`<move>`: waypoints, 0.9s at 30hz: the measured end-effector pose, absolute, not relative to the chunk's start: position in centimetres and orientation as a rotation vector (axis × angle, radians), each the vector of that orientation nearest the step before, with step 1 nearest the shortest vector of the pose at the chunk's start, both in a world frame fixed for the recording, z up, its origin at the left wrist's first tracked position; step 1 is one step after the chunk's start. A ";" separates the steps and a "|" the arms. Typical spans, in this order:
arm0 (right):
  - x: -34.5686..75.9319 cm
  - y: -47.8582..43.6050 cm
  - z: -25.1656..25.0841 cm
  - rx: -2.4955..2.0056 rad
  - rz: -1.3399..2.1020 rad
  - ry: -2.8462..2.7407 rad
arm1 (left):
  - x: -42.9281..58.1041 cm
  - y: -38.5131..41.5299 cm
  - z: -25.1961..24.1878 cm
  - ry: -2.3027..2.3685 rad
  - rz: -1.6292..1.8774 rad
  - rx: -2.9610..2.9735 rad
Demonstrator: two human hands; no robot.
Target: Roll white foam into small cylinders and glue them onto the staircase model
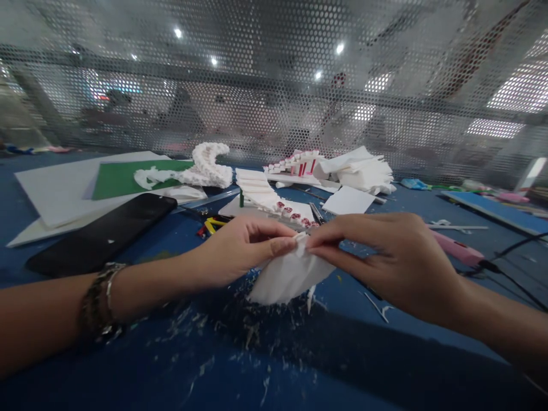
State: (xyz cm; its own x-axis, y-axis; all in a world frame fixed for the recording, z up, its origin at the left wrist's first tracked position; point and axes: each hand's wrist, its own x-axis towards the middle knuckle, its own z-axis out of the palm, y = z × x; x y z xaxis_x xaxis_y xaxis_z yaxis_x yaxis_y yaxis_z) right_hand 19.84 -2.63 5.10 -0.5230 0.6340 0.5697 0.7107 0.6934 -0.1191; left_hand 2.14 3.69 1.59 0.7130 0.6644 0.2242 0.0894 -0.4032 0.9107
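Both hands meet over the blue table (240, 371), pinching the top edge of a white piece of tissue paper (286, 277) that hangs below the fingers. My left hand (240, 251), with a metal bracelet (100, 302) on its wrist, grips the paper between thumb and forefinger. My right hand (394, 260) pinches the same edge from the right side. White scraps (240, 325) lie scattered on the table under the paper.
A black phone (103, 234) lies at left beside white sheets and a green sheet (124, 177). White paper ruffles (209, 165), a paper stair model (265, 197), stacked tissue (363, 171) and a pink glue gun (458, 248) lie behind. A perforated screen (274, 85) closes the back.
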 end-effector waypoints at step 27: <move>19.8 -2.6 4.7 -1.076 -0.027 -2.414 | 2.5 3.5 1.5 0.595 0.644 1.809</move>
State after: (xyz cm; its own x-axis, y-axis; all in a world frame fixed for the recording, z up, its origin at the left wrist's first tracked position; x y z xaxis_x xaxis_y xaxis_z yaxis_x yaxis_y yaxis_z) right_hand 19.79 -2.65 4.67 -0.5671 0.6934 0.4445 0.7031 0.6886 -0.1772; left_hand 2.49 3.55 1.48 0.7287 0.6697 0.1431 0.0902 -0.3010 0.9494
